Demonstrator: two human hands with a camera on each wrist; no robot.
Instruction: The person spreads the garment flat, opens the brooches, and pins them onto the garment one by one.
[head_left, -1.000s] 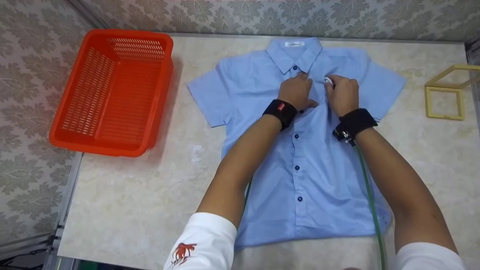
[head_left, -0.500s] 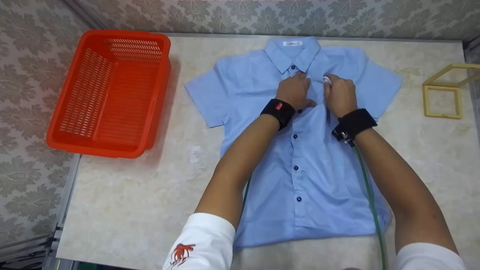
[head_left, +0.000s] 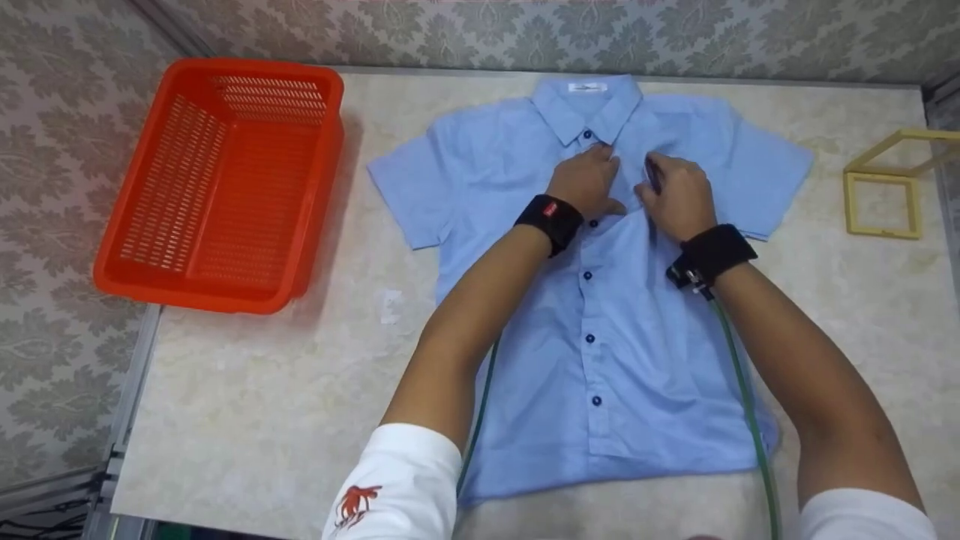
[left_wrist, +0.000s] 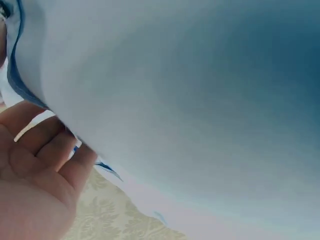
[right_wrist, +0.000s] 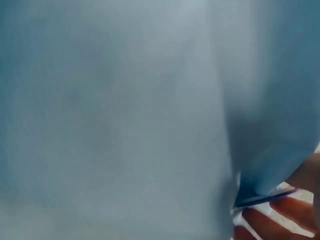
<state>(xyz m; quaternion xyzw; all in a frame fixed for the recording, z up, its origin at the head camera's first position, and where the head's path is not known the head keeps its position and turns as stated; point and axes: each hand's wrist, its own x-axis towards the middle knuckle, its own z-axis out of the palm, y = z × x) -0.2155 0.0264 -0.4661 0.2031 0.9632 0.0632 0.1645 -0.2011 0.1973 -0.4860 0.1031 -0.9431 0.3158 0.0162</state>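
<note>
A light blue short-sleeved shirt (head_left: 517,405) with dark buttons lies face up, its collar toward the wall. My left hand (head_left: 587,180) rests on the button strip just below the collar, thumb spread from the fingers. In the left wrist view, its fingers (left_wrist: 75,165) touch the cloth's edge. My right hand (head_left: 681,196) is at the chest, right of the strip, pinching a small flat dark-edged thing (head_left: 654,177) between thumb and fingers. In the right wrist view, a dark blue strip (right_wrist: 262,199) shows between those fingers; cloth hides much, and its kind is unclear.
A red-orange plastic basket (head_left: 306,225) stands on the table (head_left: 247,420) at left. At the right edge is a yellow hinged frame (head_left: 913,206). A green cable (head_left: 739,375) runs from my right wristband across the shirt.
My right hand has turned slightly, and its thumb has shifted left and down. The small thing in its pinch showed white before and shows dark now. My left hand stays nearly in place.
</note>
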